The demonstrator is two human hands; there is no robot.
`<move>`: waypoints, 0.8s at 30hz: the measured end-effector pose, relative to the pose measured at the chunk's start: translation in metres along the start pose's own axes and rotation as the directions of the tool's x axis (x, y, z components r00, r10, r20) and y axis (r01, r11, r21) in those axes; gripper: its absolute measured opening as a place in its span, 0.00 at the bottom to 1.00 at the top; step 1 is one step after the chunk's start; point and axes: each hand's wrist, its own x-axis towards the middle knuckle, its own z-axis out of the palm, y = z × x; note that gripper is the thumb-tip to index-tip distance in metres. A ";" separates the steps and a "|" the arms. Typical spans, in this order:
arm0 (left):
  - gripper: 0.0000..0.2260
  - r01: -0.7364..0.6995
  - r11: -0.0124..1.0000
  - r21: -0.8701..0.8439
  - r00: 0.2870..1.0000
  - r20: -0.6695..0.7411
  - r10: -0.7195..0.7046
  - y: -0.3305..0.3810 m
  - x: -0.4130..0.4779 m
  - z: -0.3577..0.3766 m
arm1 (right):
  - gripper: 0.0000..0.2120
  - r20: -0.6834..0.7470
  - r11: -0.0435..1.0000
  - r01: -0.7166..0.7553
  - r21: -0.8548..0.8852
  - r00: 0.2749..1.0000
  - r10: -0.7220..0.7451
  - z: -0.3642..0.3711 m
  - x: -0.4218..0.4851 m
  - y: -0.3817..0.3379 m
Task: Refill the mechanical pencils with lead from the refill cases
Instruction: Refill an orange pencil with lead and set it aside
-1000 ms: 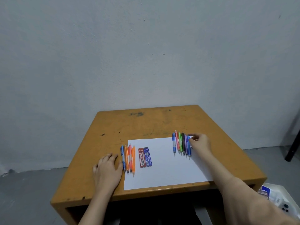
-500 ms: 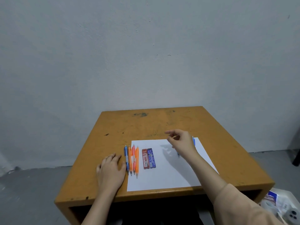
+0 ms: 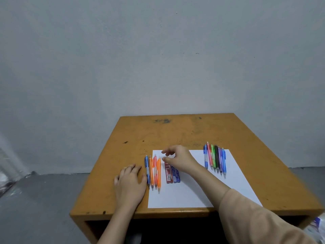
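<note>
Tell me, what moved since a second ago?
The right hand left the pencils on the right and swept left across the paper; it now hovers over the far end of the refill cases, nothing visible in its grip. The left hand stayed flat beside the left pencils; pencils and cases stayed put.

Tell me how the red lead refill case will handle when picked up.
The flat red lead refill case looks slim, so probably light and stiff. Lying flat on the white paper sheet, it should slide, not roll.
</note>
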 end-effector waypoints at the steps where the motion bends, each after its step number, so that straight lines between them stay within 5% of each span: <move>1: 0.20 0.000 1.000 0.001 1.000 -0.002 0.000 0.000 0.000 0.000 | 0.17 0.008 1.000 -0.004 -0.013 1.000 0.004 0.002 0.003 0.000; 10: 0.20 0.005 1.000 -0.022 1.000 0.002 -0.005 -0.001 0.001 -0.001 | 0.32 0.134 0.985 -0.006 -0.172 0.991 0.029 0.011 0.022 0.010; 24: 0.20 -0.002 1.000 -0.013 1.000 0.001 0.002 -0.001 0.000 -0.001 | 0.24 0.193 0.987 -0.088 -0.132 0.975 0.113 0.005 0.022 -0.004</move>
